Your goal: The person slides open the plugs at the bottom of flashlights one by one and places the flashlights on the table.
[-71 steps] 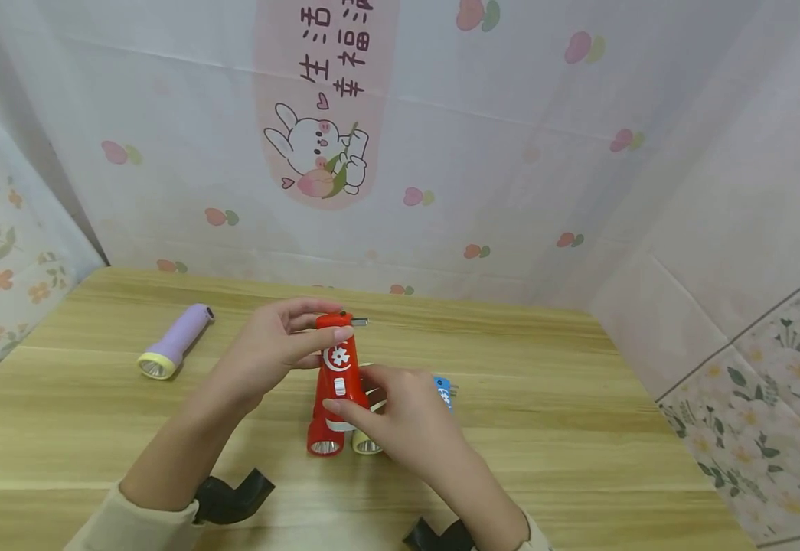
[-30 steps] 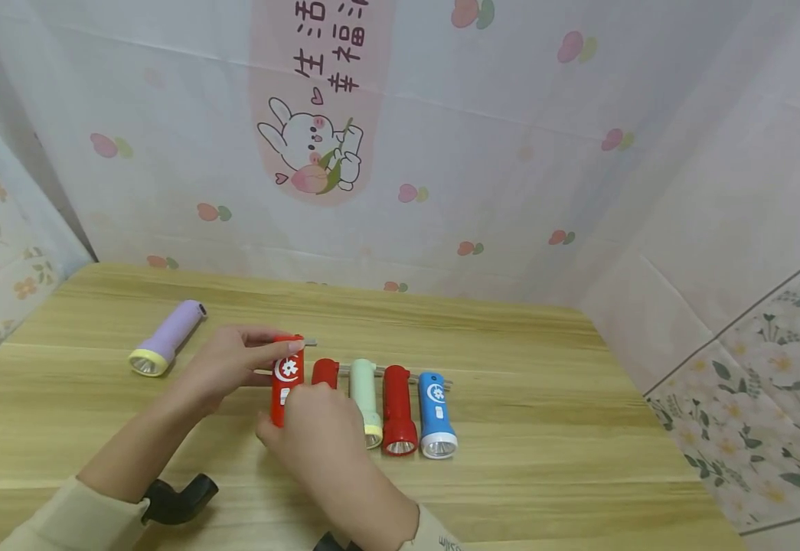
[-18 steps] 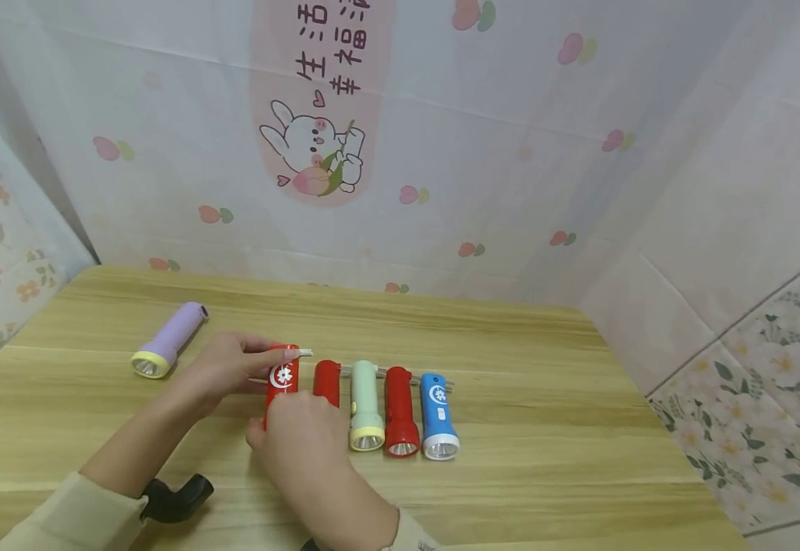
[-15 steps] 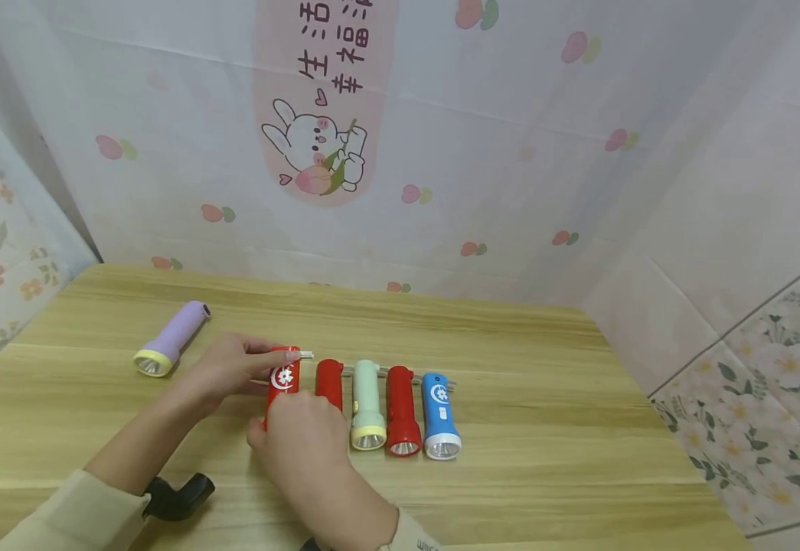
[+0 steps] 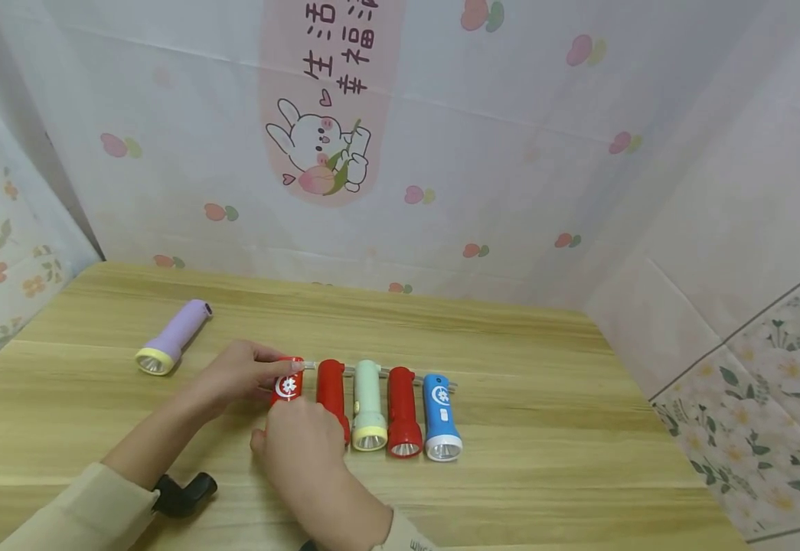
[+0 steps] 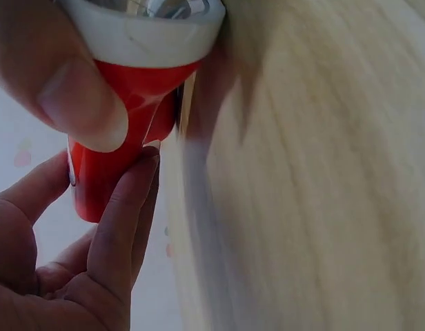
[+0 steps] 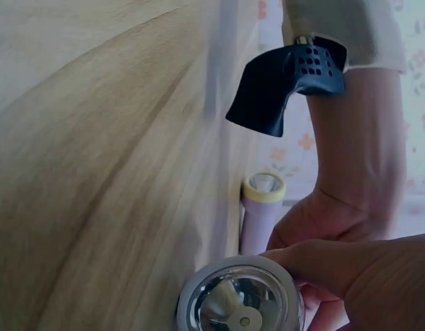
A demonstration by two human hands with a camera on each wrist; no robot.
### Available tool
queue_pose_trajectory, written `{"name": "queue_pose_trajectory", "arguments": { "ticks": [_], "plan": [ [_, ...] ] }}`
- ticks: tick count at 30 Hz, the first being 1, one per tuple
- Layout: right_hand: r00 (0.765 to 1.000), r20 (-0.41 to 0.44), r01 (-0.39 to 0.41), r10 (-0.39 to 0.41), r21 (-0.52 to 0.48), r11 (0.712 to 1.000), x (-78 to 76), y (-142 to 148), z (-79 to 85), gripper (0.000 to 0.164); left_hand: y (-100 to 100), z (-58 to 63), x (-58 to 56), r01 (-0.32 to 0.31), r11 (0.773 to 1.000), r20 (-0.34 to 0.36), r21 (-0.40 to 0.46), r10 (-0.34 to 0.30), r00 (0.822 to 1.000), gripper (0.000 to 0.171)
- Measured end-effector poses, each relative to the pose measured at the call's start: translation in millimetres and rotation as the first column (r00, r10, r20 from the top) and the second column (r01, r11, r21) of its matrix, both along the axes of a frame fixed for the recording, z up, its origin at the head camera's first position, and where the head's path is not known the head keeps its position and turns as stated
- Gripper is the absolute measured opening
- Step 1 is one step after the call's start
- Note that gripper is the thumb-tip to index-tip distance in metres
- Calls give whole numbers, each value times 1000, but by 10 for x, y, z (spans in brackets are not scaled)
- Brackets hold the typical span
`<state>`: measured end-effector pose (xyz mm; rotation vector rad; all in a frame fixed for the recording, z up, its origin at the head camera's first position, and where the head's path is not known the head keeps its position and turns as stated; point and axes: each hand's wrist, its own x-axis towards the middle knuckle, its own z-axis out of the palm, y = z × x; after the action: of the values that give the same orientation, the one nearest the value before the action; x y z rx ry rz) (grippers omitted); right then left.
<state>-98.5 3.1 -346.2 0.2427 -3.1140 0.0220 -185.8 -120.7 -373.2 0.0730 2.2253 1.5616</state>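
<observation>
A red flashlight (image 5: 287, 387) with a white flower print is held between both hands at the left end of a row of flashlights. My left hand (image 5: 243, 376) pinches its tail, beside the metal prongs (image 5: 308, 366). My right hand (image 5: 306, 455) grips the head end and hides most of it in the head view. In the left wrist view the white rim (image 6: 154, 38) shows close over the table, with the right thumb (image 6: 81, 103) on the red body. The right wrist view looks straight at the lens (image 7: 241, 307). A plain red flashlight (image 5: 331, 392) lies just right of it.
Further right in the row lie a pale green flashlight (image 5: 367, 402), another red flashlight (image 5: 403, 405) and a blue flashlight (image 5: 441, 413). A purple flashlight (image 5: 177, 333) lies apart at the back left. A printed curtain (image 5: 482, 153) hangs behind the wooden table (image 5: 544, 428).
Both hands have carried the flower-print flashlight left from over the middle of the row and lowered it beside the leftmost plain red one. The other flashlights have stayed put.
</observation>
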Motion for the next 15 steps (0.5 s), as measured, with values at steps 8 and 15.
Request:
{"name": "queue_pose_trajectory", "arguments": {
  "ticks": [8,15],
  "plan": [
    [999,-54,-1,6,77,997,19,-35,-35,36,8,8,-40,25,992,-24,-121,-28,999,52],
    [991,-128,-18,33,117,993,42,-46,-50,30,15,10,-47,19,979,-61,-204,-32,998,46]
  ]
}}
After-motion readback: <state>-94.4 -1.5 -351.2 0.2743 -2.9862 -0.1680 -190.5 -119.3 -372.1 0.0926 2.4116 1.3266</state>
